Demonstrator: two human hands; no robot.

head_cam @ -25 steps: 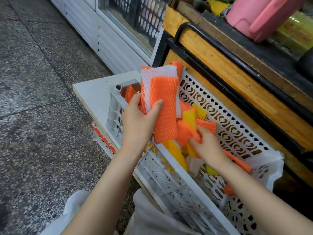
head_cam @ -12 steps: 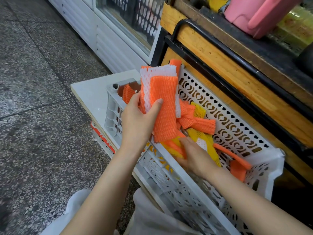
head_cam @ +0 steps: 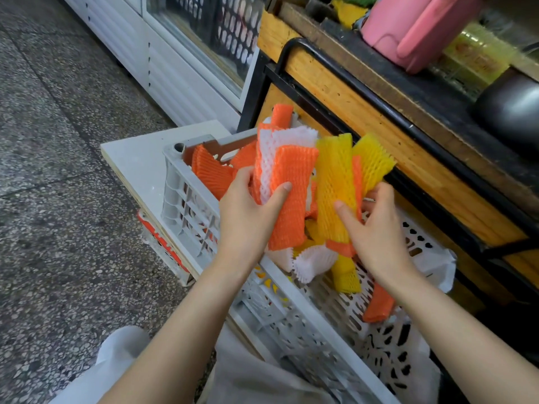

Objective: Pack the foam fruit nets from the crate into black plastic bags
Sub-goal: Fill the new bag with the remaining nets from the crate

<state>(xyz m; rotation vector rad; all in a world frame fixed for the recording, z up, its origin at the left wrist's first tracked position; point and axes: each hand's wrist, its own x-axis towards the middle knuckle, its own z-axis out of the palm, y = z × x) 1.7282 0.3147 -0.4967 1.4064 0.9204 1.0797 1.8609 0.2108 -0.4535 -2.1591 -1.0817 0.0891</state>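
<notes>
left hand (head_cam: 248, 220) grips orange-and-white foam nets (head_cam: 287, 185) | right hand (head_cam: 376, 228) holds yellow foam nets (head_cam: 335, 182) | both bundles above white perforated crate (head_cam: 186, 199), more nets inside

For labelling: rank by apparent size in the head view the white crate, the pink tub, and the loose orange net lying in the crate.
1. white crate
2. pink tub, though cropped and farther away
3. loose orange net

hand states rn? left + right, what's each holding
Left hand: closed, grips a bundle of orange and white nets above the crate.
Right hand: closed, grips a bunch of yellow nets.
</notes>
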